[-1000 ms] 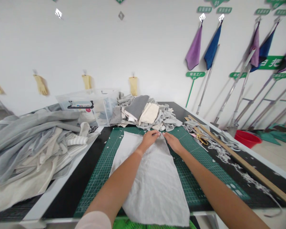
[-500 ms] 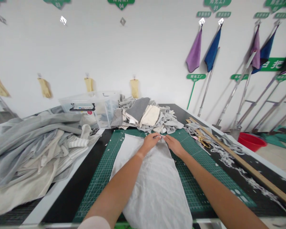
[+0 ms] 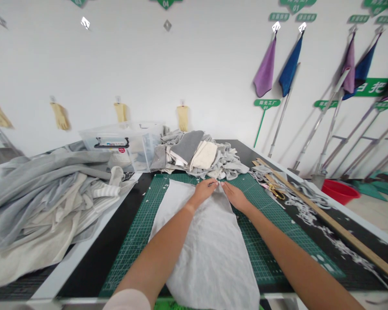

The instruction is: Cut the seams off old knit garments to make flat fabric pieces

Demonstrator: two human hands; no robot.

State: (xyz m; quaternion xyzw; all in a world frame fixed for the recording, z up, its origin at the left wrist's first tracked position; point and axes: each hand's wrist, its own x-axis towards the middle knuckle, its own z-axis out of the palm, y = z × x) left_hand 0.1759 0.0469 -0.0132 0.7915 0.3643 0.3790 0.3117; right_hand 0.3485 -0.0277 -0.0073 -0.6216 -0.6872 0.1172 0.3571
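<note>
A light grey cloth (image 3: 210, 254) lies lengthwise over the green cutting mat (image 3: 278, 241), its near end reaching the table's front edge. My left hand (image 3: 204, 191) pinches the far edge of this cloth near its right corner, with a small dark item showing at the fingers. Close beside it, my right hand (image 3: 233, 194) pinches the same edge, fingertips almost touching the left ones. The cloth is slightly raised and creased between the hands.
A heap of grey and cream cloths (image 3: 51, 193) covers the left side. Behind the mat are a clear plastic box (image 3: 139, 146) and a cloth pile (image 3: 194, 153). To the right lie gold-handled scissors (image 3: 276, 191), a wooden strip (image 3: 330, 219) and white scraps (image 3: 305, 211).
Both hands stay at the cloth's far edge, with only a slight shift of the fingers. The whole view has moved very slightly.
</note>
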